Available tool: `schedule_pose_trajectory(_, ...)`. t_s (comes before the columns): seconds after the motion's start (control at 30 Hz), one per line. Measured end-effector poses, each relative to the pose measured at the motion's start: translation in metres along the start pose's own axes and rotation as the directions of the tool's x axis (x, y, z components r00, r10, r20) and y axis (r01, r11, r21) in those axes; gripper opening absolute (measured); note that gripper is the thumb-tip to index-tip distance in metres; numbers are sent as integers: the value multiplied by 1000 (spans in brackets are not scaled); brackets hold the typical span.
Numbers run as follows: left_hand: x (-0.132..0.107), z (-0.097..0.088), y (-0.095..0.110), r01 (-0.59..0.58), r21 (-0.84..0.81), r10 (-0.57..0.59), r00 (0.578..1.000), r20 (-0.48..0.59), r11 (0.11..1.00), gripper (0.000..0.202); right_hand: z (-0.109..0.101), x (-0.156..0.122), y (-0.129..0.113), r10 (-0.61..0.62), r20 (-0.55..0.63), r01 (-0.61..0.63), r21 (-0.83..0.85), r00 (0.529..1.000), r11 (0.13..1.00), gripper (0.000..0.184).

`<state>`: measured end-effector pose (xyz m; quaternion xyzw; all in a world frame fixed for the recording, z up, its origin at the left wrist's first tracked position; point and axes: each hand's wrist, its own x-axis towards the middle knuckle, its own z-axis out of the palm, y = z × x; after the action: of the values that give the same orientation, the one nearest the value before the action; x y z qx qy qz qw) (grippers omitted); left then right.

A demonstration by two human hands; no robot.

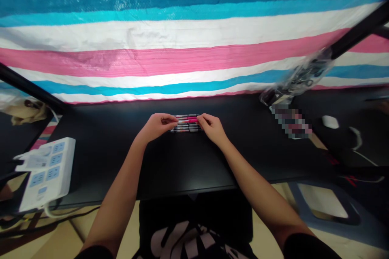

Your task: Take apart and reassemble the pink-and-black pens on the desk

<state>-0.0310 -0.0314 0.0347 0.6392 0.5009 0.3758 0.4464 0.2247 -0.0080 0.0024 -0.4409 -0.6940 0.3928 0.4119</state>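
Both my hands meet over a small row of markers lying side by side on the black table. My left hand is closed, pinching the left end of a pink marker. My right hand is closed too, pinching the same marker's right end. The pink marker sits just above the row, level with it. My fingers hide both of its tips.
A white power strip lies at the table's left edge. A clear plastic bag and a blurred packet sit at the back right, a white mouse beyond. A striped tarp hangs behind.
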Motion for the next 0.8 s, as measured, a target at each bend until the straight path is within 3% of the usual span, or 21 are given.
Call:
schedule_pose_trajectory(0.2, -1, -15, -7, 64, 24, -66, 992, 108, 998, 19, -9, 3, 4, -14, 171, 31, -96, 985, 995, 25)
schedule_pose_trajectory(0.37, 0, -15, -10, 58, 96, -70, 990, 119, 994, 10, -14, 3, 9, 17, 269, 13, -111, 963, 994, 20)
schedule_pose_trajectory(0.57, 0, -13, -18, 68, 138, -89, 984, 153, 988, 13, -17, 4, 13, -70, 283, 124, -180, 957, 976, 8)
schedule_pose_trajectory(0.8, 0, -12, -21, 70, 158, -95, 983, 155, 985, 14, -18, 3, 13, -24, 342, 103, -213, 939, 972, 3)
